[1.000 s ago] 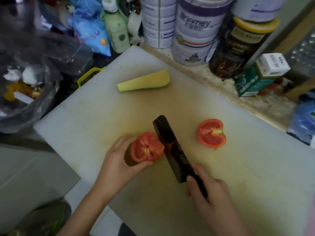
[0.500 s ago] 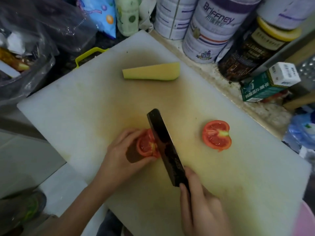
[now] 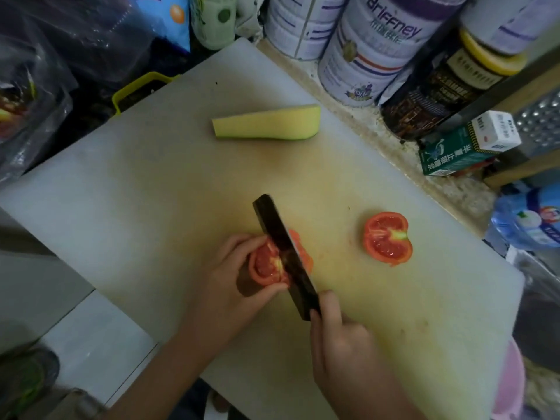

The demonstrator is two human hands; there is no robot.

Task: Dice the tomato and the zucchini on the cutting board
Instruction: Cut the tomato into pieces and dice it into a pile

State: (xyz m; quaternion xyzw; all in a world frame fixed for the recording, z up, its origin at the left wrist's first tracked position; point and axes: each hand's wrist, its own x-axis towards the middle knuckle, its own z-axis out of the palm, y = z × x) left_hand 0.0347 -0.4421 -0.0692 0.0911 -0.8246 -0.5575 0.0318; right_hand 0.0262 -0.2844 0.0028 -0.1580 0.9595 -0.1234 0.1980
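Nearest, the right grip [image 3: 339,338] was closed round the handle of the knife [image 3: 285,253]. The fingers hid the handle itself, and one finger lay forward toward the blade, likely for steadiness. Just left of it, the left grip [image 3: 230,286] held the tomato half [image 3: 266,265] between curled fingers and thumb, cut face showing, probably to stop it sliding while the dark blade stood across its middle. How deep the edge sat could not be told, and the blade hid part of the flesh. Right of the blade, apart, lay the second tomato half [image 3: 388,237], unsliced. Far beyond both grips, the zucchini piece [image 3: 266,122] lay undiced on the cutting board [image 3: 151,177].
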